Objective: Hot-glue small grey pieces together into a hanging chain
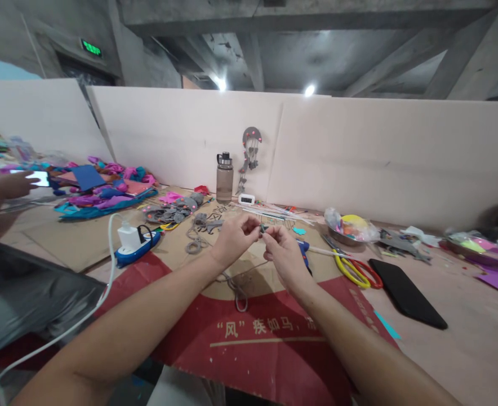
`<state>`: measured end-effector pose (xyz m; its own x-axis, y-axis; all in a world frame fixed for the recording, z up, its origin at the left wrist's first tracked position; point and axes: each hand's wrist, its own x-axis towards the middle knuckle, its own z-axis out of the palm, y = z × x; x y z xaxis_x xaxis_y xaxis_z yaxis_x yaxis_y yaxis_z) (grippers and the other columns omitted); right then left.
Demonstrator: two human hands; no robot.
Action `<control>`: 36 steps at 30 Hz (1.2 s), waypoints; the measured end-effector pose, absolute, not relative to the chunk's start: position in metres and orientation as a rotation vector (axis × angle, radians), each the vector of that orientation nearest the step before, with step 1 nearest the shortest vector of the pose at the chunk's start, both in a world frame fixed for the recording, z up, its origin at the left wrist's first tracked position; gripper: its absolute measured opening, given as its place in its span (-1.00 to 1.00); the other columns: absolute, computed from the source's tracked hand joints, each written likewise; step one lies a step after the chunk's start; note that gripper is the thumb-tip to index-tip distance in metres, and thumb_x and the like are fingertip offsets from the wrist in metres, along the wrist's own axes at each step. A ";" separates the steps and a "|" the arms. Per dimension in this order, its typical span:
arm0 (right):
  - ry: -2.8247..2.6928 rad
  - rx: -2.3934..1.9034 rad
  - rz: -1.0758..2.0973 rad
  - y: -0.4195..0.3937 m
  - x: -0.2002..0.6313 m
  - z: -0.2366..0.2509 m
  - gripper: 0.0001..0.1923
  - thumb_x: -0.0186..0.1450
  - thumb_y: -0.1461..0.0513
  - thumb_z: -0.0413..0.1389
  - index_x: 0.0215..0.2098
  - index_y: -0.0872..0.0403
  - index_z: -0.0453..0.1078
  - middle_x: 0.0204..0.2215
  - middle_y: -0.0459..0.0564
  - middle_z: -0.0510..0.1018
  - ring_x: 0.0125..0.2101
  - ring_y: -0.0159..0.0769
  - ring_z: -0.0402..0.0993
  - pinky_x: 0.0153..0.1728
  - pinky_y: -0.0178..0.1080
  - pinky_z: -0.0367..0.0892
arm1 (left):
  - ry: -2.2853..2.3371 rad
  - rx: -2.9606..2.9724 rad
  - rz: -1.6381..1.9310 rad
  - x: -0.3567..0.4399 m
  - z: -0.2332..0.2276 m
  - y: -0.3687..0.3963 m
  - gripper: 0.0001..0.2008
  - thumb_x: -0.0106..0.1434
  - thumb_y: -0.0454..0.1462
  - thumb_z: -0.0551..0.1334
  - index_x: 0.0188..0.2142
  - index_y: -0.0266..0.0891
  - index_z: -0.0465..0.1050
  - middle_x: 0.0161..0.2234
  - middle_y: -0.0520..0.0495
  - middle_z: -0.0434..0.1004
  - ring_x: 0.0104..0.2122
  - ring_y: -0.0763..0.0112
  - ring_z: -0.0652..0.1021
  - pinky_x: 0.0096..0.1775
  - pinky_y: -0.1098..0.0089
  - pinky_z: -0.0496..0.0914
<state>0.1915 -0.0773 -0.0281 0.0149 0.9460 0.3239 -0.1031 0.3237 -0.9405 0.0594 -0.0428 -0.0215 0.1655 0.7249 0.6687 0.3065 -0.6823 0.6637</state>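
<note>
My left hand (235,237) and my right hand (283,254) meet above the middle of the table, fingertips pinching a small grey piece (262,229) between them. A thin grey cord (236,285) hangs from it and loops onto the red and tan cardboard sheet (257,332) below. A blue glue gun (303,248) lies just behind my right hand.
A brown water bottle (224,179) and a small white clock (246,199) stand by the back wall. Grey felt shapes (168,211), scissors with yellow handles (350,268), a black phone (405,293), bowls of coloured bits (350,228), a power strip with charger (134,245). Another person's hand (12,185) is at far left.
</note>
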 end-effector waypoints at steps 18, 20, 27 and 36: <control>-1.473 -1.063 0.626 -0.080 0.197 -0.023 -0.82 0.17 0.13 0.08 -0.46 0.08 0.38 -0.54 -0.09 0.44 -0.52 -0.37 0.29 -0.48 -0.30 0.20 | 0.949 1.958 1.463 0.060 -0.014 -0.049 -0.92 0.13 -0.29 0.20 -0.43 -0.24 0.44 -0.52 0.00 0.49 -0.53 0.47 0.50 -0.44 0.45 0.37; -1.475 -1.068 0.622 -0.080 0.197 -0.022 -0.81 0.17 0.13 0.07 -0.47 0.08 0.39 -0.54 -0.09 0.45 -0.52 -0.37 0.29 -0.49 -0.31 0.19 | 0.914 1.876 1.443 0.061 -0.013 -0.050 -0.92 0.12 -0.28 0.20 -0.44 -0.25 0.42 -0.53 0.00 0.48 -0.54 0.47 0.50 -0.45 0.45 0.39; -1.452 -1.088 0.620 -0.080 0.198 -0.021 -0.79 0.16 0.14 0.07 -0.51 0.10 0.38 -0.58 -0.11 0.43 -0.56 -0.41 0.24 -0.50 -0.31 0.16 | 0.814 1.705 1.376 0.063 -0.013 -0.050 -0.88 0.12 -0.26 0.21 -0.43 -0.30 0.37 -0.54 -0.01 0.47 -0.57 0.48 0.51 -0.53 0.48 0.41; -1.408 -1.148 0.621 -0.077 0.199 -0.022 -0.76 0.13 0.10 0.09 -0.56 0.11 0.33 -0.63 -0.15 0.34 -0.59 -0.44 0.15 -0.50 -0.32 0.10 | 0.793 1.701 1.333 0.063 -0.014 -0.050 -0.87 0.13 -0.27 0.19 -0.42 -0.33 0.36 -0.58 -0.02 0.49 -0.68 0.58 0.41 -0.59 0.53 0.34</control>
